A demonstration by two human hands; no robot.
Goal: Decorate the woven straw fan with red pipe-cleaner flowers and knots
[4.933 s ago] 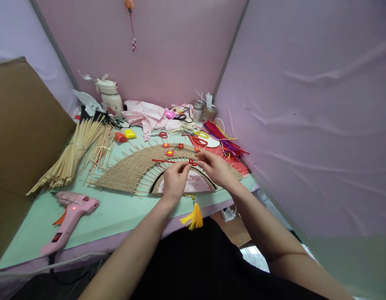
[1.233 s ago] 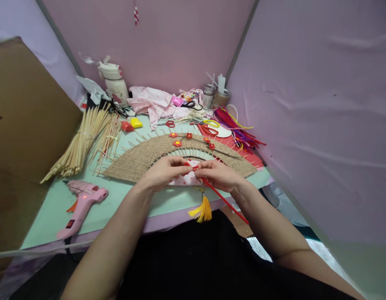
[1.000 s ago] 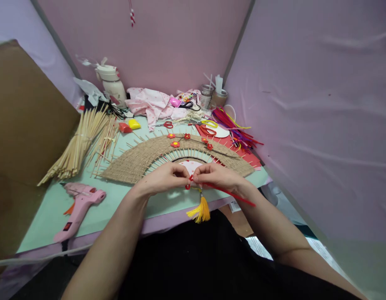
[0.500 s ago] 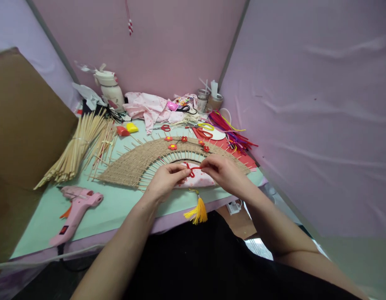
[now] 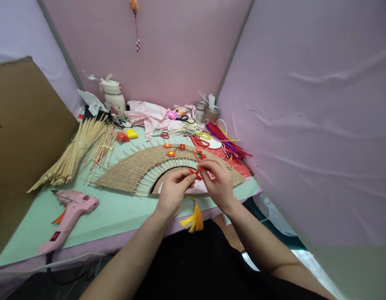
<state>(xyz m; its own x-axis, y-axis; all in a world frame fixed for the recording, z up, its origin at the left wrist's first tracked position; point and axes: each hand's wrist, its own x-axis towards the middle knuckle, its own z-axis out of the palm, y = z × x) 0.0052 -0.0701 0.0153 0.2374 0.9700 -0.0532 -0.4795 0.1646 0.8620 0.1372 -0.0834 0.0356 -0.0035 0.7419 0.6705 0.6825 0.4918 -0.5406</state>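
Between my two hands is a red pipe cleaner [image 5: 196, 157], bent into small loops. My left hand [image 5: 176, 189] pinches its left part between thumb and fingertips. My right hand [image 5: 218, 180] grips it from the other side, and one end sticks up past the fingers. Beneath them lies a woven fan [image 5: 121, 174] of twine over thin sticks, with red and yellow flowers [image 5: 171, 154] along its upper band. Pink patterned cloth [image 5: 196, 188] covers the fan's inner part, half hidden by my hands. A yellow tassel [image 5: 194, 218] hangs at the near table edge.
A pink glue gun [image 5: 69, 216] lies at the left front. Bamboo sticks [image 5: 72, 154] are bundled behind it, beside a cardboard sheet [image 5: 27, 137]. Scissors [image 5: 201, 141], coloured pipe cleaners [image 5: 229, 141], crumpled cloth [image 5: 147, 114] and a white bottle [image 5: 114, 100] line the back.
My right hand has closed in toward the left one and turned, and the pipe cleaner's free end now points up. Both hands sit slightly lower in view, and the camera has tilted up a little.
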